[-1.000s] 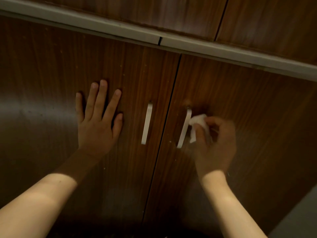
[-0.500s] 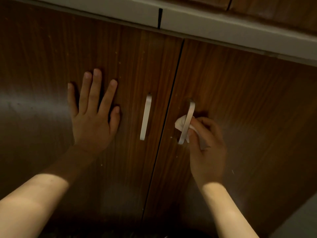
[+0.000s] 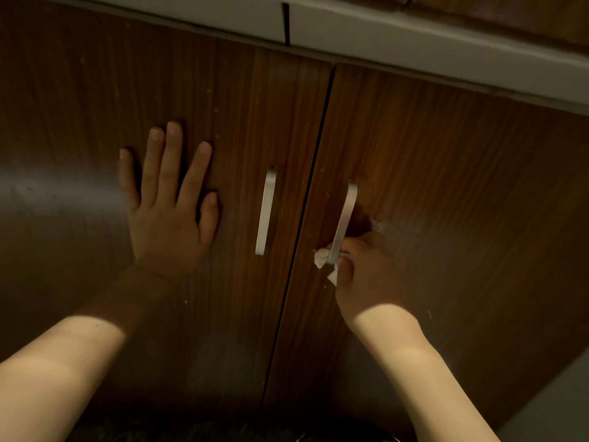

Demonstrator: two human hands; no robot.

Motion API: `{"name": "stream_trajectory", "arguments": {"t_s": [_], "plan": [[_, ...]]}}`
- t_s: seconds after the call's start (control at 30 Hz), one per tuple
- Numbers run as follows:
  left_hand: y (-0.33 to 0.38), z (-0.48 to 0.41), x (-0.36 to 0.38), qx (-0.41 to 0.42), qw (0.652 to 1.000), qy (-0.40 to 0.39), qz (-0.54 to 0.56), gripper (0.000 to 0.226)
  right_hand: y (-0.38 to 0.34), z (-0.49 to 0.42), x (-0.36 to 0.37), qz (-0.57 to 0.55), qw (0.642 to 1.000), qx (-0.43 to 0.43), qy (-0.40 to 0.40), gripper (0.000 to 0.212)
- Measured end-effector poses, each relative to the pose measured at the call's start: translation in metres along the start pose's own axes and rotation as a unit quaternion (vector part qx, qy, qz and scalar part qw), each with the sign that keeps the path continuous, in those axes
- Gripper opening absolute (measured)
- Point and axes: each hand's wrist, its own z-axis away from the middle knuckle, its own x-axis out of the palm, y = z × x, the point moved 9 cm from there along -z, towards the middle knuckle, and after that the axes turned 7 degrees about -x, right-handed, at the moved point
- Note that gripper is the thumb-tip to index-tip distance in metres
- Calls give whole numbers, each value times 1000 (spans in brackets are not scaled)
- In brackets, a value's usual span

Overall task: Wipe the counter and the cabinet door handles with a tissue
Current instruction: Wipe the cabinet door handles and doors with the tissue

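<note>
Two dark wooden cabinet doors meet at a vertical gap. Each carries a pale bar handle: the left handle (image 3: 266,212) and the right handle (image 3: 345,218). My right hand (image 3: 366,275) is wrapped around the lower end of the right handle, shut on a crumpled white tissue (image 3: 323,261) that sticks out to the left of the bar and below it. My left hand (image 3: 169,212) lies flat on the left door, fingers spread, holding nothing. The light counter edge (image 3: 414,43) runs across the top.
A smeared patch (image 3: 392,226) shows on the right door just right of the handle. A grey surface (image 3: 554,406) fills the lower right corner. Dark floor lies below the doors.
My right hand has slid the tissue down the right handle from its upper part to its lower end. My left hand has stayed flat on the left door.
</note>
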Motion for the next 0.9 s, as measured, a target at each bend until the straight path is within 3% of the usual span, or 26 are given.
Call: {"name": "stream_trajectory", "arguments": {"t_s": [0.17, 0.4, 0.57, 0.7, 0.73, 0.77, 0.8, 0.87, 0.9], "plan": [[0, 0, 0, 5, 1000, 0, -12, 50, 3, -1, -10, -20, 999, 50, 8, 19], [1, 0, 1, 5, 1000, -8, -10, 50, 17, -1, -2, -180, 975, 128, -6, 18], [1, 0, 2, 5, 1000, -4, -14, 50, 30, 8, 5, -392, 893, 219, 24, 38], [0, 0, 2, 4, 1000, -2, -15, 50, 29, 17, 7, -595, 757, 257, 87, 21], [0, 0, 2, 5, 1000, 0, -13, 50, 26, 17, -1, -611, 746, 239, 115, 19], [1, 0, 2, 5, 1000, 2, -11, 50, 25, 16, -13, -590, 767, 207, 147, 18], [1, 1, 2, 6, 1000, 3, -9, 49, 22, 13, -31, -530, 812, 162, 184, 16], [1, 1, 1, 8, 1000, 6, -7, 49, 0, 5, -72, -311, 911, 37, 267, 17], [1, 1, 1, 9, 1000, 6, -8, 50, -19, 0, -85, -191, 938, -42, 285, 19]]}}
